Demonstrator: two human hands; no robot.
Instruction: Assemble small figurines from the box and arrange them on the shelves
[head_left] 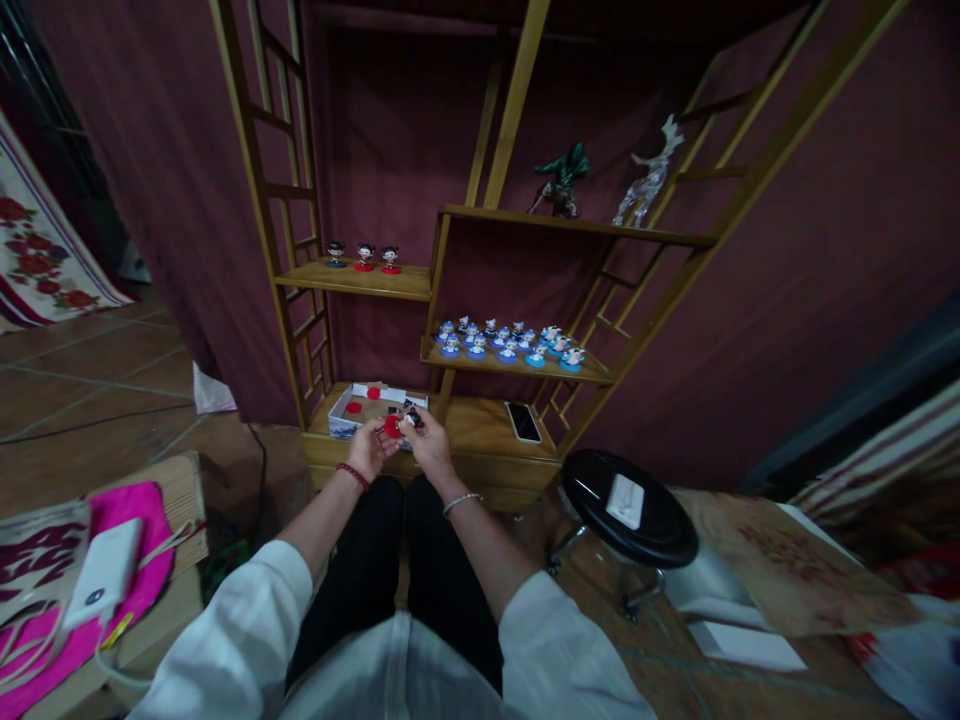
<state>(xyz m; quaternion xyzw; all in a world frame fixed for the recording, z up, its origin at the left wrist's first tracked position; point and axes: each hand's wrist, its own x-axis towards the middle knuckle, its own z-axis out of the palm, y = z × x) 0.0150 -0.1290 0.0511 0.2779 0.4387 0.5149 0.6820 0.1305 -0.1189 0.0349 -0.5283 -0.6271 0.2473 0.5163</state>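
Low in front of the shelf, my left hand (370, 450) and my right hand (431, 445) are close together around a small dark-haired figurine (412, 418). The fingers of my right hand close on the figurine. A round red base (392, 427) sits between the fingertips of my left hand; whether it is joined to the figurine I cannot tell. Just behind my hands stands an open white box (341, 424), with red round bases (373, 393) in it. Three similar figurines (364, 257) stand upright on the left shelf.
Several blue-and-white figurines (476, 346) crowd the middle shelf (592, 374). A phone (523, 422) lies on the lowest board. Above stand a green figure (562, 180) and a clear deer statue (649, 180). A black stool (630, 508) is at right, a white power bank (105, 570) at left.
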